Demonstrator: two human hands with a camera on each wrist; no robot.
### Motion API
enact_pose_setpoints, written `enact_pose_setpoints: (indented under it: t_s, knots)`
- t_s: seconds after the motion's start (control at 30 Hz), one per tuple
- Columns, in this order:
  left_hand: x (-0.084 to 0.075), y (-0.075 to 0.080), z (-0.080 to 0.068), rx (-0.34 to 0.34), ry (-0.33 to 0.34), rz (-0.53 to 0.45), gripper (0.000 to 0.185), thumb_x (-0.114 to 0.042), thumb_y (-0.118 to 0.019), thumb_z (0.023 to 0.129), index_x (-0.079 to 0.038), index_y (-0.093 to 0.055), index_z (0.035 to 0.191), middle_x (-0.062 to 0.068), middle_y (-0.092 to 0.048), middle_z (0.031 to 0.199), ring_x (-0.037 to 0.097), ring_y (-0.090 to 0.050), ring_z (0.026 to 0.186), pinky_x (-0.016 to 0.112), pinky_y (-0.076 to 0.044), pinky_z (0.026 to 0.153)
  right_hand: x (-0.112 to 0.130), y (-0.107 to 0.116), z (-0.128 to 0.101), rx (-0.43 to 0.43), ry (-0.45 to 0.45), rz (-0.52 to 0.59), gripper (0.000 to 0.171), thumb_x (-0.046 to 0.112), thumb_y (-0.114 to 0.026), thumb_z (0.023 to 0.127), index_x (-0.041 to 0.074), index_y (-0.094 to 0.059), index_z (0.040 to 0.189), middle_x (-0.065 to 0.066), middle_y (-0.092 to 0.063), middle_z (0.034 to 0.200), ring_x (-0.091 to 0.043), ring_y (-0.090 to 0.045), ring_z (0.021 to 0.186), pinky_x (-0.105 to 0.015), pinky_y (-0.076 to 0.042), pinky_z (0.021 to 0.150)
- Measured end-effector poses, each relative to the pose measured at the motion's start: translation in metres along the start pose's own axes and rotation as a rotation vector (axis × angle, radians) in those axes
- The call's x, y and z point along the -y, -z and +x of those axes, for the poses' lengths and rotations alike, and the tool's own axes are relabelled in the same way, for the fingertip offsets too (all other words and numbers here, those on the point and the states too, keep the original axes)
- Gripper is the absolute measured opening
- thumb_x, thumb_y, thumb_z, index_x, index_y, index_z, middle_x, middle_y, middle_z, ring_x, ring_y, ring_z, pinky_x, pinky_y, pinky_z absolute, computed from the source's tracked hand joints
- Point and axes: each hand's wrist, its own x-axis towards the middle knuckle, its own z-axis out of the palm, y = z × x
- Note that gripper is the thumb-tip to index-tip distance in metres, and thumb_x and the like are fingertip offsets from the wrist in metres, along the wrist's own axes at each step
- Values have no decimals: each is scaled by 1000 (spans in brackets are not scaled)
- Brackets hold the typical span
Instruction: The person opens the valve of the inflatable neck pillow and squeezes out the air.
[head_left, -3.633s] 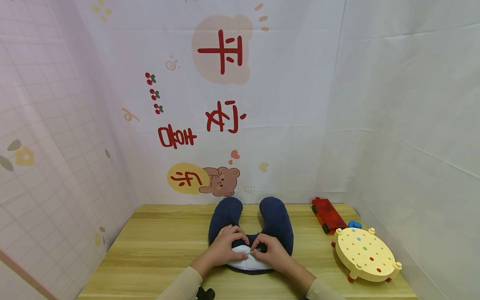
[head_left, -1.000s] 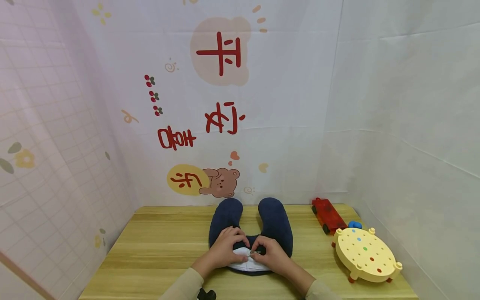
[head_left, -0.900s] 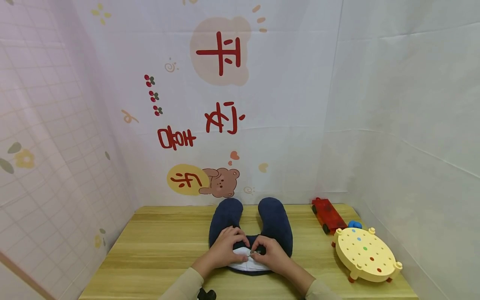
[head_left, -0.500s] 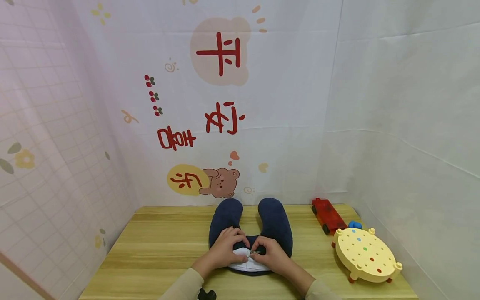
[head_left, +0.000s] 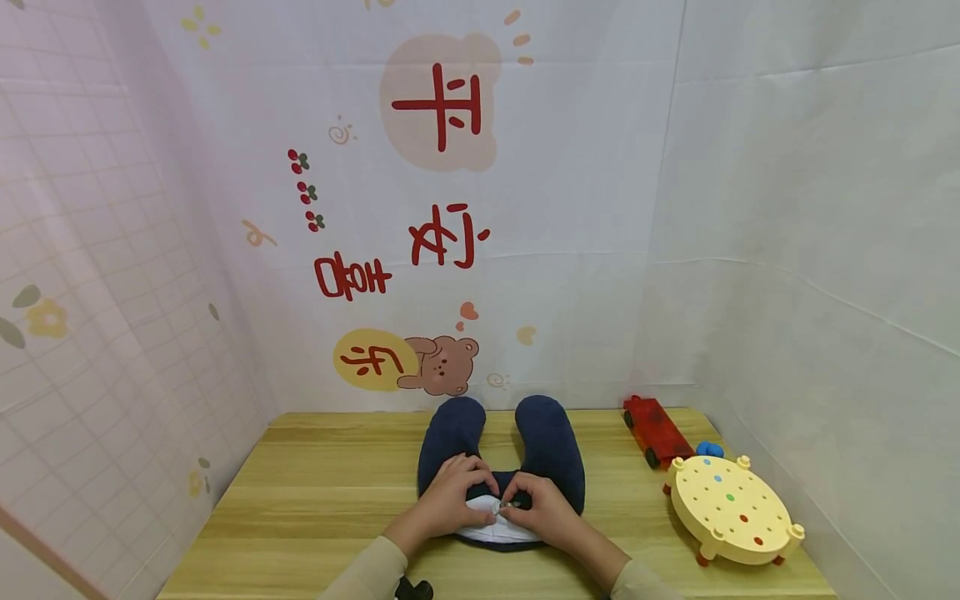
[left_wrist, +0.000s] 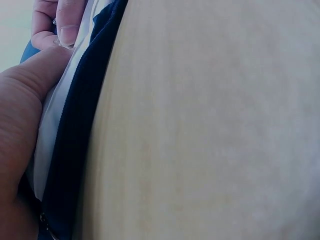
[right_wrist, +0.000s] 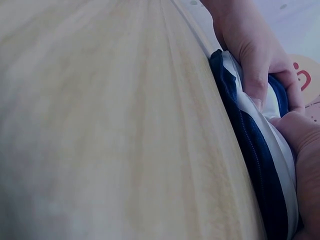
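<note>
Nothing moved – both hands (head_left: 491, 504) grip neck pillow (head_left: 551, 442) (zip open)

Navy neck pillow (head_left: 551, 442) with white inner lining (head_left: 487, 527), red toy car (head_left: 656, 429), pale yellow peg board (head_left: 731, 508) with coloured dots, light wooden table (head_left: 330, 492)

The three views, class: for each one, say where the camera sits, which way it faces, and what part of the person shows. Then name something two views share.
Head: worn on the head, facing forward and down at the table; shows both forearms, left hand and right hand on the navy neck pillow.
Left wrist: low beside the left hand, looking along the tabletop; shows its palm and the other hand's fingertips.
Right wrist: low at the table, facing the pillow's zipper edge; shows both hands.
Shared: both wrist views show the navy cover over white lining.
</note>
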Motion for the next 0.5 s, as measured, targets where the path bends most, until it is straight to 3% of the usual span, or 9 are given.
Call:
enact_pose_setpoints:
  t_s: [0.5]
  knots:
    - [-1,0,1,2,2,-1,29,-39,-96,88,-35,-76,109,-17,-60,120,23,-52,136,64,-29,126,2,0,0,-8,19,6,14,18,-86,99,26,-75,98,12,-72,102,-9,-68,101,-27,-55,93]
